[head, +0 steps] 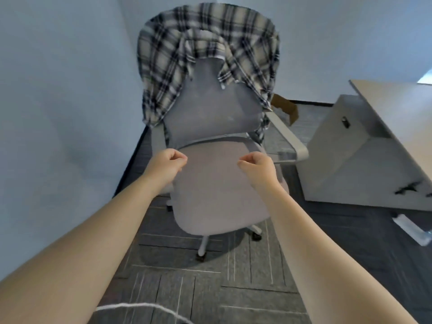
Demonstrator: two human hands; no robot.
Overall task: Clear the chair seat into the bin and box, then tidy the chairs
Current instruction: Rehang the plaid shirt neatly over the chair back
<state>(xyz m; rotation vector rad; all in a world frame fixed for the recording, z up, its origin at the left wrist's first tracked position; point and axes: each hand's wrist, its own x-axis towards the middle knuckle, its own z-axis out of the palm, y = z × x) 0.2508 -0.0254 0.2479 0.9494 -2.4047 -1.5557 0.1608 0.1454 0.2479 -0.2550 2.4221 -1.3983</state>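
A grey office chair [217,190] on castors faces me, its seat bare. A black-and-cream plaid shirt [208,47] hangs over the top of its backrest, sleeves trailing down both sides. My left hand [167,166] hovers over the seat's left rear corner with fingers curled and nothing in them. My right hand [257,168] hovers over the seat's right rear part, likewise curled and holding nothing. Both forearms reach in from the bottom of the view. A brown cardboard box [286,107] shows partly behind the chair's right armrest.
A pale wall [58,101] runs close along the chair's left side. A white desk [397,108] with a cabinet [350,160] beneath stands at the right. A white power strip [412,230] lies on the dark carpet at the right. A white cable [140,307] curves across the floor near me.
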